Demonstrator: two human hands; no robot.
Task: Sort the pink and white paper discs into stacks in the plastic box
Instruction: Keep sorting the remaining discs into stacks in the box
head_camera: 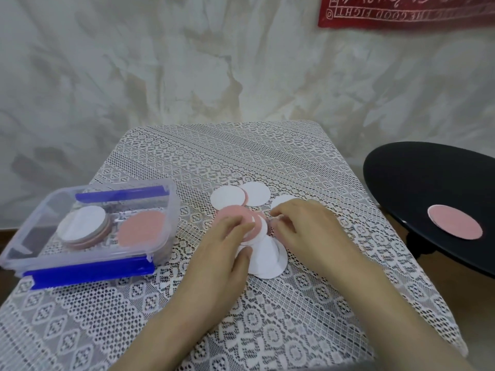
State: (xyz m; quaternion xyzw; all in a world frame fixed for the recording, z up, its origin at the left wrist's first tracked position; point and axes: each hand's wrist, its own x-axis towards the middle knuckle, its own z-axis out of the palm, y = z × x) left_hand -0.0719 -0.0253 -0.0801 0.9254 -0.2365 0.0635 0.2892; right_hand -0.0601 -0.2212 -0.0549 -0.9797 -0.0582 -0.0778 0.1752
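Right of the plastic box [160, 210], on the lace tablecloth [267, 317], loose paper discs [267, 258] are lying overlapped, with bare cloth running to the near edge. Both hands are working the pile: the left hand [227, 245] is pinching a pink disc [230, 214], while the right hand [302, 223] is curling over the discs, its grasp unclear. Inside the box a white-topped stack [81, 227] is sitting beside a pink stack [142, 228]. Farther right, a dark round table [428, 178] is carrying another pink disc [455, 226].

My left hand [227, 245] and right hand [302, 226] both rest on the loose discs [267, 261] mid-table; the plastic box [160, 210] at the table's left edge holds two stacks.
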